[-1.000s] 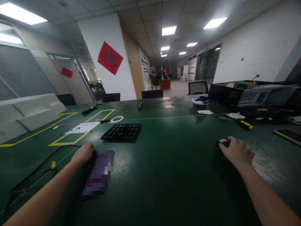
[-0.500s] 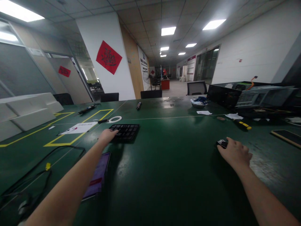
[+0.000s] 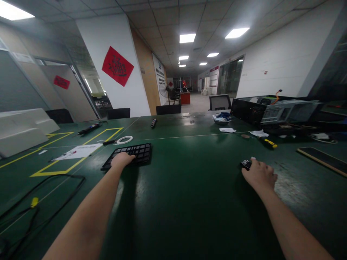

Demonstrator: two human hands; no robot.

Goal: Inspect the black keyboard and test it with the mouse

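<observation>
- Counter (image 3: 189, 209): the green top carries everything in reach; small, low movements over it seem best, with the forearms kept off its surface.
- Cable (image 3: 72, 196): it loops well to the left of the left forearm; the wrist should probably keep to the right of it to avoid snagging.
- Black tray (image 3: 144, 153): a wide, shallow grid, best handled level, with the thumb on its rim rather than pressing on the thin bars. It lies under the left hand, its far left corner and right half showing past the fingers.
- Right hand (image 3: 259, 175): bent over the small box, well apart from the tray. The thumb is by the near side, the forefinger by the far side, the rest curled; how firmly they press, I cannot tell.
- Left hand (image 3: 121, 159): the thumb points right across the tray; the other fingers are hidden, so I cannot tell whether they are clamped on it.
- White ring (image 3: 131, 138): just beyond the tray's far edge, easily nudged.
- Small box (image 3: 245, 164): black with white print, poking out left of the right fingers; a light hold should suffice.
</observation>
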